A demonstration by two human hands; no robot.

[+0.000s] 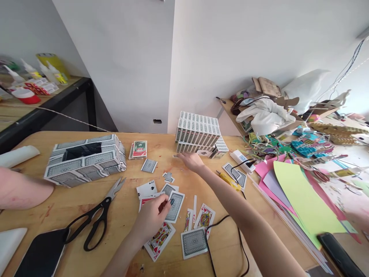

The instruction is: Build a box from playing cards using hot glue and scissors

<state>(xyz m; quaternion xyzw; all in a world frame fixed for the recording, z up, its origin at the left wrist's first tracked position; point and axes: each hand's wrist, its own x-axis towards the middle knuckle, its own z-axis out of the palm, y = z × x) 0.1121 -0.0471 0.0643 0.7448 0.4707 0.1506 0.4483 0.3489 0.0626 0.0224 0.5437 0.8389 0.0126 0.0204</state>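
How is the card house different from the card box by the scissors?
The card house stands taller with a sloped roof; the card box is low and flat-topped. The card box has a dark hole on top; the card house shows none. Both wear patterned card backs.

The left hand (152, 217) sits at six o'clock, fingers curled into a pinch; the right hand (191, 161) reaches toward twelve, arm outstretched, palm down.

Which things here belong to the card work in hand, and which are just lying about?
In use: left hand pinching a face-down playing card; right hand by the card house; loose cards.
Lying about: power strip, coloured paper, white cloth.
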